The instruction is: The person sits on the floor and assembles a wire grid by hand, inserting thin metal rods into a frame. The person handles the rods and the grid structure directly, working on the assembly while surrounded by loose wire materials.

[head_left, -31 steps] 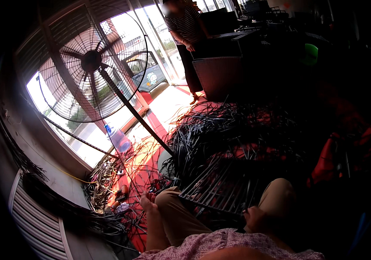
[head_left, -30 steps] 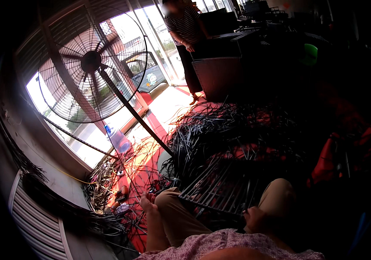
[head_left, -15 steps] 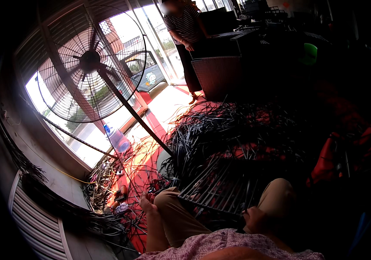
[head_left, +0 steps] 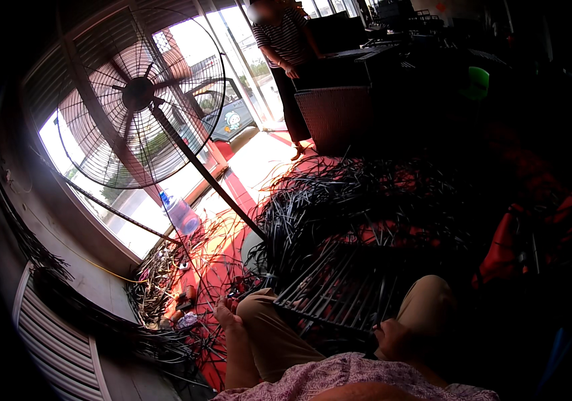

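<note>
Between my knees lies a dark slatted frame (head_left: 334, 289) with black strips running along it. My right hand (head_left: 394, 336) is closed at the near right corner of this frame. Shadow hides what its fingers hold, if anything. Beside my left knee, away from the frame, my left hand (head_left: 230, 317) is raised with its fingers drawn together. I cannot make out what is in them. Loose black strips (head_left: 292, 208) are heaped thickly on the floor beyond the frame.
A large standing fan (head_left: 139, 95) rises ahead on the left. By the window stands a clear plastic water bottle (head_left: 182, 217). Another person (head_left: 286, 47) stands beside a woven box-like piece (head_left: 332, 117). A pale slatted panel (head_left: 59, 334) leans at the left wall.
The fan's blades stand at a different angle. Both my hands and the slatted frame look almost unmoved.
</note>
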The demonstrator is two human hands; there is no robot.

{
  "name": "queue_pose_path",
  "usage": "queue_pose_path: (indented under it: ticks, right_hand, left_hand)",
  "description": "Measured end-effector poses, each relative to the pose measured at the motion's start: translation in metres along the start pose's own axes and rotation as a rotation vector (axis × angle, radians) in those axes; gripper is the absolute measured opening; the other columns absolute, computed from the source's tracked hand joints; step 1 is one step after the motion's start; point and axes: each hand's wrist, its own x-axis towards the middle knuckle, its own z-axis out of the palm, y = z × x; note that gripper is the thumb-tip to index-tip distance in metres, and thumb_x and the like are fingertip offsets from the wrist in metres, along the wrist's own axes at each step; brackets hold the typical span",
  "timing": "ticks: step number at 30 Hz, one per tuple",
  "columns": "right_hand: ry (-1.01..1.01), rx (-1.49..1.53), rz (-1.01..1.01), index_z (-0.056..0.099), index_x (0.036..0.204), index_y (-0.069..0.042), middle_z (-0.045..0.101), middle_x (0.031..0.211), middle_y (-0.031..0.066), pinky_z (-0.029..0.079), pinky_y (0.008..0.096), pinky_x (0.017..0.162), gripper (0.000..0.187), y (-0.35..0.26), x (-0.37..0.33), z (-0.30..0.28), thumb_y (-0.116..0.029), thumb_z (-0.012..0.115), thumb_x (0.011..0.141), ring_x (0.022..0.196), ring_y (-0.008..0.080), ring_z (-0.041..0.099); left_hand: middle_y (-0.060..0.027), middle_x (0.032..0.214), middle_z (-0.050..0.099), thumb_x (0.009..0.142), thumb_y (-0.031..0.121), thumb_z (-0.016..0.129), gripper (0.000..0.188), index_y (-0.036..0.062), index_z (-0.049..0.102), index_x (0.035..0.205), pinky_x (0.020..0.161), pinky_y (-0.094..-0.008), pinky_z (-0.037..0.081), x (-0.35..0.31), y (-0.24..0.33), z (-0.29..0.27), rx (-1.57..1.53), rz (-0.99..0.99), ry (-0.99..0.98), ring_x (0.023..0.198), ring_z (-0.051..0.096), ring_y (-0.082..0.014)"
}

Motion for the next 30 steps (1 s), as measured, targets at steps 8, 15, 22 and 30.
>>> queue_pose_path:
  ticks: [8, 15, 22, 30]
  right_hand:
    - [-0.013, -0.014, 0.002, 0.059, 0.079, -0.003, 0.059, 0.078, 0.0187, 0.048, 0.0476, 0.06, 0.02, 0.002, -0.001, 0.001, -0.014, 0.076, 0.081, 0.07, 0.0397, 0.06]
    - [-0.034, -0.033, 0.033, 0.06, 0.079, -0.003, 0.059, 0.079, 0.0185, 0.048, 0.0473, 0.06, 0.019, -0.005, 0.001, -0.004, -0.014, 0.076, 0.082, 0.071, 0.0397, 0.061]
    - [-0.027, -0.027, 0.021, 0.06, 0.079, -0.002, 0.059, 0.078, 0.019, 0.048, 0.0469, 0.059, 0.02, -0.002, 0.0, -0.001, -0.014, 0.076, 0.082, 0.07, 0.0397, 0.061]
    - [0.003, -0.017, 0.003, 0.059, 0.08, -0.002, 0.058, 0.077, 0.0191, 0.048, 0.0469, 0.058, 0.019, -0.006, 0.003, -0.003, -0.012, 0.075, 0.082, 0.068, 0.0394, 0.061]
  left_hand:
    - [0.0003, 0.095, 0.065, 0.094, 0.019, 0.063, 0.022, 0.0116, 0.059, 0.114, 0.064, -0.0246, 0.049, -0.011, 0.003, 0.006, -0.025, 0.008, 0.007, 0.079, 0.062, -0.0114]
    - [0.0011, 0.095, 0.065, 0.095, 0.02, 0.062, 0.019, 0.0125, 0.059, 0.113, 0.063, -0.0244, 0.05, -0.008, 0.006, 0.002, -0.004, -0.024, -0.039, 0.08, 0.063, -0.0107]
    - [0.0017, 0.092, 0.065, 0.095, 0.017, 0.062, 0.017, 0.0121, 0.059, 0.111, 0.062, -0.0231, 0.049, -0.01, 0.009, -0.001, -0.022, -0.023, -0.065, 0.077, 0.063, -0.0102]
    - [0.0015, 0.087, 0.064, 0.093, 0.011, 0.063, 0.017, 0.011, 0.059, 0.109, 0.057, -0.0229, 0.051, -0.011, 0.007, 0.005, -0.064, -0.04, -0.065, 0.072, 0.064, -0.011]
